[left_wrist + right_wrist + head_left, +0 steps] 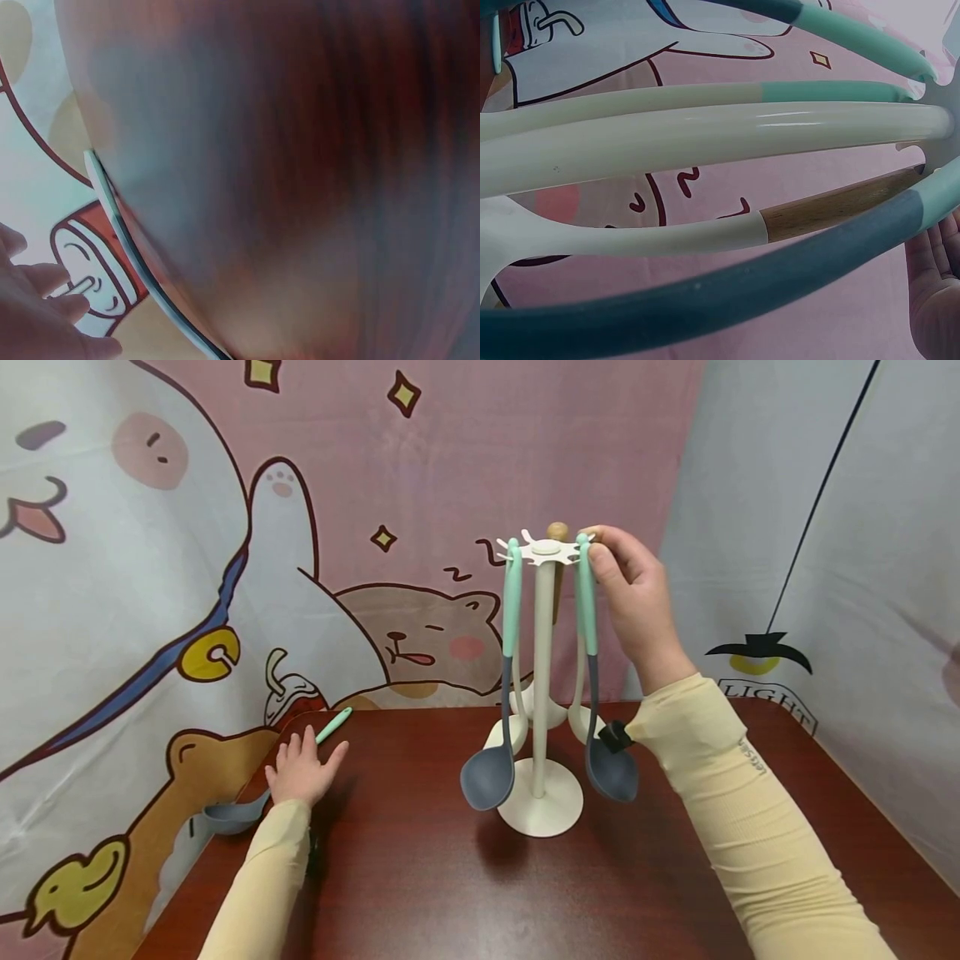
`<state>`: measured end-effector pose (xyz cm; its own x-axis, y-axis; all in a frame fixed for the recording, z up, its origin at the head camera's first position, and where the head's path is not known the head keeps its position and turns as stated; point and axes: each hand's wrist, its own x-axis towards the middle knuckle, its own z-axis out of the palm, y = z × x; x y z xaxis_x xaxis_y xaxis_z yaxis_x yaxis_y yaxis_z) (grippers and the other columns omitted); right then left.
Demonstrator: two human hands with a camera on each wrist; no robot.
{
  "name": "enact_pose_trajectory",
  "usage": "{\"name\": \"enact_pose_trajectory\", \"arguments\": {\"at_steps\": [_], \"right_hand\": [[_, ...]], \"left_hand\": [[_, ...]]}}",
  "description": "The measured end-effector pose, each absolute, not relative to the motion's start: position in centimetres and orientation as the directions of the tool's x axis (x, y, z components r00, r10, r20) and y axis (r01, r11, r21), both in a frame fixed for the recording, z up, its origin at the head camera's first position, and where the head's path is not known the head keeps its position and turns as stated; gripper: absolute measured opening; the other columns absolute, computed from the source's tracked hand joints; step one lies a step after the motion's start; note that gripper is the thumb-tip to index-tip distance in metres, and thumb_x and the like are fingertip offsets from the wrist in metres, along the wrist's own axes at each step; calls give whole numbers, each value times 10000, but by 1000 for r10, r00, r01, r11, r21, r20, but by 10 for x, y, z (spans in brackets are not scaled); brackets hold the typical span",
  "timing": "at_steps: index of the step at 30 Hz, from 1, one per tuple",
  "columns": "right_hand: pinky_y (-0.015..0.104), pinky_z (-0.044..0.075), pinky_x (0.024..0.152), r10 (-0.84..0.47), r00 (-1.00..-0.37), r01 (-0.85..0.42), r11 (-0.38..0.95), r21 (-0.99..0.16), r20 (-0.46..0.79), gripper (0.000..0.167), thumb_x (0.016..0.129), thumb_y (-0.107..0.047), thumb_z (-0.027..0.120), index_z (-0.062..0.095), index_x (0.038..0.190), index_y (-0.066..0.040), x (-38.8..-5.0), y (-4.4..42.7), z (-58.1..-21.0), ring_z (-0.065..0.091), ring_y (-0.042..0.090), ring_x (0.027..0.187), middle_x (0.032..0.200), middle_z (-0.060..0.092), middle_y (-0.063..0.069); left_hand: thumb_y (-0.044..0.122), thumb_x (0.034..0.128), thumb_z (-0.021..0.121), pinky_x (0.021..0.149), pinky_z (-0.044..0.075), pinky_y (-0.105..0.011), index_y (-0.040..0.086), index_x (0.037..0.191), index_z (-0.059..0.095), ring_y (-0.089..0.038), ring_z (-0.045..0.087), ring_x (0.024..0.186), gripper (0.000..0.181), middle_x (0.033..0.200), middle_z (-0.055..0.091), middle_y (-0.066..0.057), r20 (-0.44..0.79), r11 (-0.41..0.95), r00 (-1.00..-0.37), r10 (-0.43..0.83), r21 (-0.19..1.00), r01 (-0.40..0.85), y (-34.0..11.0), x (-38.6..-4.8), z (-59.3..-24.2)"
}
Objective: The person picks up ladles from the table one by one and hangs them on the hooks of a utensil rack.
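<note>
At the rack's top right, my right hand (637, 593) pinches the mint handle end of a grey-bowled ladle (594, 677). That ladle hangs against the white utensil rack (542, 693); its dark shaft (705, 289) crosses low in the right wrist view. My left hand (300, 768) is spread, fingers extended, over another grey ladle (232, 817) lying along the table's left edge. It hides the middle of that ladle, and its mint handle (333, 724) shows beyond the fingers. In the left wrist view, the fingers are apart from the lying ladle (127, 244).
A second mint-handled spoon (491, 777) with a grey bowl hangs on the rack's left. Behind hang white-headed utensils, one with a wooden handle (840, 202). The rack's round base stands on the dark red table (420, 877), with a cartoon-printed curtain (450, 460) behind.
</note>
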<state>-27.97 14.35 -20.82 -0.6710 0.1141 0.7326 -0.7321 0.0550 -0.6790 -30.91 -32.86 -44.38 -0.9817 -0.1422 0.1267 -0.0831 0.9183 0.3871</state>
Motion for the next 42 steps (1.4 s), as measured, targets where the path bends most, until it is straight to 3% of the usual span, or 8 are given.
{"name": "enact_pose_trajectory", "arguments": {"at_steps": [22, 42], "right_hand": [[255, 432, 849, 111, -664, -739, 51, -672, 739, 284, 990, -193, 583, 660, 1189, -5, -281, 143, -209, 549, 157, 971, 1064, 642, 1], [258, 435, 845, 107, -652, -749, 64, -660, 750, 290, 996, -188, 575, 655, 1195, 7, -282, 144, -210, 551, 157, 967, 1063, 640, 0]], "left_hand": [[852, 829, 359, 988, 114, -794, -77, 1517, 122, -619, 134, 1329, 1181, 1487, 142, -416, -135, 891, -973, -187, 394, -225, -372, -313, -462], [864, 799, 390, 960, 199, -796, -134, 1451, 182, -638, 216, 1256, 1210, 1388, 224, -457, -199, 891, -957, -211, 364, -272, -390, -316, -466]]}}
